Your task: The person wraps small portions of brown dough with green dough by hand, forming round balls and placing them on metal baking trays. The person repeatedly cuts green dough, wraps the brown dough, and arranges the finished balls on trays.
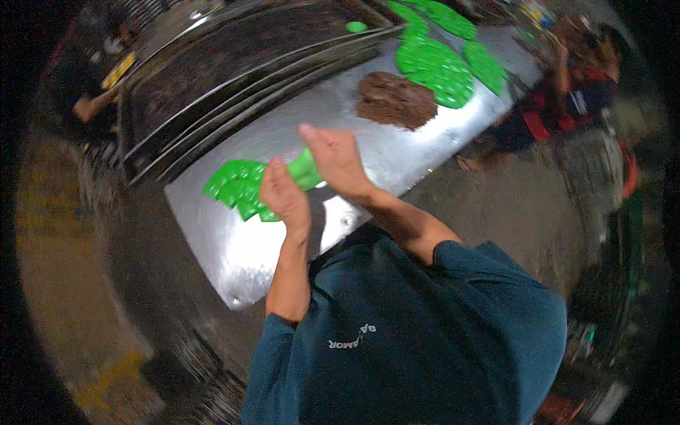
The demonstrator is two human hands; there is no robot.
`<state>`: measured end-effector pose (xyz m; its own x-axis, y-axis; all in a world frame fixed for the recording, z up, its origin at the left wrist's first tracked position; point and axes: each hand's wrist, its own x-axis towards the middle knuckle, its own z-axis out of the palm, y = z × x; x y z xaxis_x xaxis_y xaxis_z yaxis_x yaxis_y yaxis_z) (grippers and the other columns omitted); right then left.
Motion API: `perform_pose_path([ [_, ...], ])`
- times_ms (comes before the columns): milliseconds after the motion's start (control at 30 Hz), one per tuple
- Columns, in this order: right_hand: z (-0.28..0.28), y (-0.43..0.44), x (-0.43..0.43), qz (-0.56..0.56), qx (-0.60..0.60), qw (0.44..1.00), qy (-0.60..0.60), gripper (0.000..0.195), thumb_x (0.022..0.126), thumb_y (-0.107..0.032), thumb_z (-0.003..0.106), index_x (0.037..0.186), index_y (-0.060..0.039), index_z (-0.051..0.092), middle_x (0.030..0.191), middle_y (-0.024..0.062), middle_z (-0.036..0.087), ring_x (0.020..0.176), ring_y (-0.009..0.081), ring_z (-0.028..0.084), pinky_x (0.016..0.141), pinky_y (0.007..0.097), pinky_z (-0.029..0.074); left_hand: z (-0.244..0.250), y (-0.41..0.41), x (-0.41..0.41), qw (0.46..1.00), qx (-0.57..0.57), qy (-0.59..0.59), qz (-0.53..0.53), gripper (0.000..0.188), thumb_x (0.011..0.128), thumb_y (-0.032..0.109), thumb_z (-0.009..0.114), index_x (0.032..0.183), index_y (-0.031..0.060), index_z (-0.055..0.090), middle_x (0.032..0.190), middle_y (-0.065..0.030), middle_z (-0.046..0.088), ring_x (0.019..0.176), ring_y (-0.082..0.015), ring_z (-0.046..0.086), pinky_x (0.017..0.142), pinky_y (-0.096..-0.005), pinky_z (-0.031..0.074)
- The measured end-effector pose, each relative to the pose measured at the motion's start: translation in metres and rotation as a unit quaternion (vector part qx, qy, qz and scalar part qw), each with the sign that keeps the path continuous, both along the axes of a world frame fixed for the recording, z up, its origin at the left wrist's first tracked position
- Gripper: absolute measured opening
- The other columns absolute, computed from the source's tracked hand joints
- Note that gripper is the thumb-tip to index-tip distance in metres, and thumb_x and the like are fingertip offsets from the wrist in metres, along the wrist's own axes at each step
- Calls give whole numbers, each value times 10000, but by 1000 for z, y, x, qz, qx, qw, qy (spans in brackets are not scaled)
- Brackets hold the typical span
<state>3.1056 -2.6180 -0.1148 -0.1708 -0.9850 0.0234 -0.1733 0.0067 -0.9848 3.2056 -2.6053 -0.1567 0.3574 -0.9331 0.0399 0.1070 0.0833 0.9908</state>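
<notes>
A bright green slab of soft, pliable compound [234, 183] with a bumpy, glossy surface lies across the near left part of a bare metal tabletop [202, 249]. My left hand [284, 194] grips it near its right part, thumb up. A narrower, smoother green stretch [304, 169] runs between my two hands. At that stretch's right end my right hand [340, 159] is closed around the same piece, thumb pointing away from me. The fingers of both hands are mostly hidden, and motion blurs them slightly.
Beyond my right hand sit a rough brown lump [397, 101] and several green slabs [435, 66]. A dark machine or trough with metal rails [255, 85] borders the far side, a small green bit [356, 26] on it. People work at the left [95, 106] and right [563, 101].
</notes>
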Motion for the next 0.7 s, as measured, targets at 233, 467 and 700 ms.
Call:
perform_pose_path([
  [233,-101,29,-71,202,-232,883,355,305,850,-232,578,1097,-55,597,1204,174,557,1073,310,554,927,417,426,-68,-26,-9,931,189,159,-267,220,925,152,550,1042,-31,584,920,-107,628,783,-173,616,698,-299,546],
  [467,-150,-22,-301,-223,-24,825,518,233,861,-162,566,1055,-54,636,1067,149,627,935,328,586,819,414,481,-43,-27,-2,917,210,169,-293,265,876,141,598,1073,-34,572,931,-69,612,817,-148,581,719,-293,474],
  [700,-191,-27,-350,-67,202,864,457,302,808,-191,656,1079,-58,644,968,134,660,798,263,624,705,373,506,-18,-33,-38,927,244,180,-223,325,880,129,615,1146,-47,557,963,-86,639,860,-171,607,775,-288,482],
])
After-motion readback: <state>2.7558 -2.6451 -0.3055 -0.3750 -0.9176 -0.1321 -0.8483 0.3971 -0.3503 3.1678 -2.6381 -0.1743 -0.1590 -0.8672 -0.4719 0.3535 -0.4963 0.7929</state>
